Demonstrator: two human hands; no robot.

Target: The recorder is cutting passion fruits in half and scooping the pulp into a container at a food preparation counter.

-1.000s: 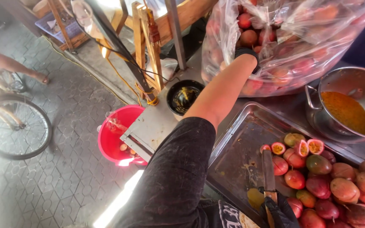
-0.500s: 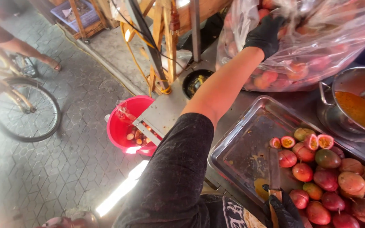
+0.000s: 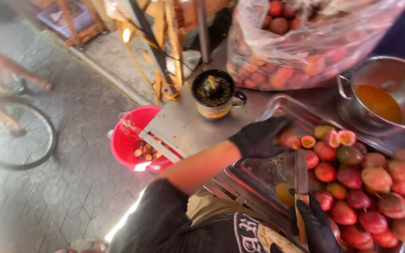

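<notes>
Left hand (image 3: 258, 138) in a black glove curls around a round reddish fruit (image 3: 288, 139), seemingly gripped, over the shallow clear tray's (image 3: 263, 171) near end. Right hand (image 3: 316, 227), also gloved, grips a wooden-handled knife (image 3: 301, 187), flat blade over the tray. Smooth red-orange fruits (image 3: 366, 192) are heaped in the tray.

The person wore black gloves on both hands, left hand (image 3: 258, 138) and right hand (image 3: 317, 227), a black short-sleeved shirt with pale lettering, forearm bare.
</notes>
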